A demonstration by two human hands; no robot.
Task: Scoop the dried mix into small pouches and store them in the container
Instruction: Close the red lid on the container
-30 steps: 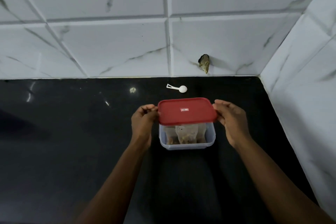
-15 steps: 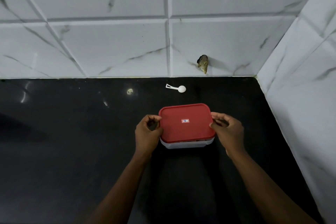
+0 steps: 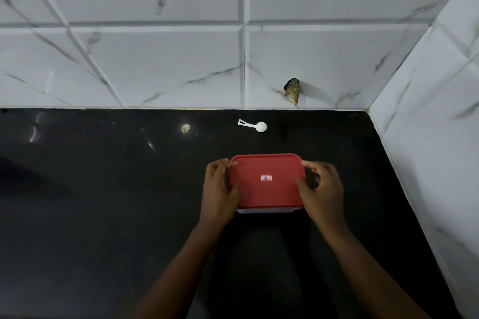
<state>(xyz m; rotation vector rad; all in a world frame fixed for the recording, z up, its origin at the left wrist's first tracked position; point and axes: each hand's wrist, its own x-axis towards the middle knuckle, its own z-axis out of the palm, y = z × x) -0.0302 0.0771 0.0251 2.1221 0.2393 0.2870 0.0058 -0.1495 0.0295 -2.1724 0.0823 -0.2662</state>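
Note:
A red lid point(image 3: 268, 180) lies flat on top of a clear plastic container point(image 3: 267, 210), of which only a thin strip shows below the lid's near edge. The container stands on the black counter point(image 3: 103, 215). My left hand point(image 3: 220, 191) grips the lid's left edge with curled fingers. My right hand point(image 3: 321, 189) grips the right edge, thumb on the lid's top. The pouches inside are hidden by the lid. A small white scoop point(image 3: 255, 125) lies on the counter beyond the container.
White marble-look tiled walls rise behind the counter and on the right, meeting in a corner point(image 3: 370, 109). A rough hole point(image 3: 293, 90) breaks the back wall just above the counter.
The lid was held raised above the open container a second ago. Both hands lowered it, and it now sits on the container, hiding the pouches inside.

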